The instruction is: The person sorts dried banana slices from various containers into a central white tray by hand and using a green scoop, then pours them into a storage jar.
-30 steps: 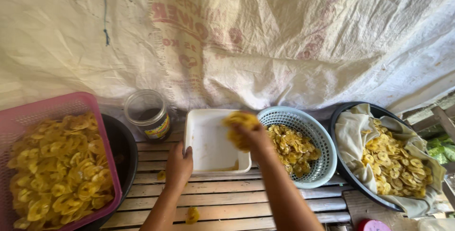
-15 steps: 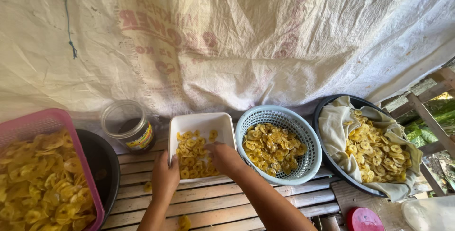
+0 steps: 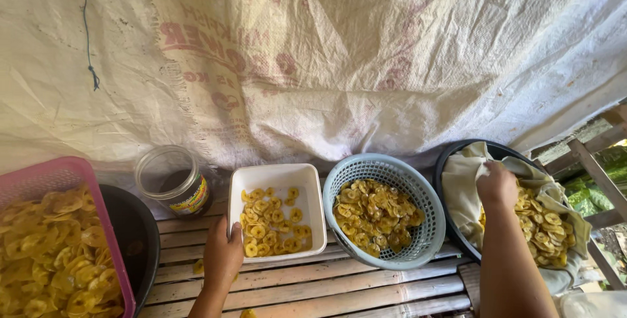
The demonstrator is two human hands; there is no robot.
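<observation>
Head view, looking straight down on a slatted wooden bench (image 3: 313,285). Nearest, a single yellow chip (image 3: 247,313) lies on the slats at the lower edge. Just beyond it the left hand (image 3: 224,253) rests against the near left corner of a white square tub (image 3: 275,175), fingers flat and together on its rim, gripping nothing else. The tub holds a thin layer of yellow banana chips (image 3: 271,223).

The two hands are well apart. The right hand (image 3: 496,186) reaches over a black round basin (image 3: 450,161) at the right, which is lined with a pale cloth (image 3: 464,187) and filled with more chips (image 3: 542,226). Its fingers are curled down into the chips near the far rim; whether they are closed on any cannot be told.

Between the tub and the basin sits a light blue round basket (image 3: 366,168) of chips, touching the tub. At the left a pink mesh basket (image 3: 46,171) heaped with chips lies in a black bowl (image 3: 140,226). Behind them stands an open glass jar (image 3: 171,177). A white woven sack sheet (image 3: 326,57) hangs across the back.
</observation>
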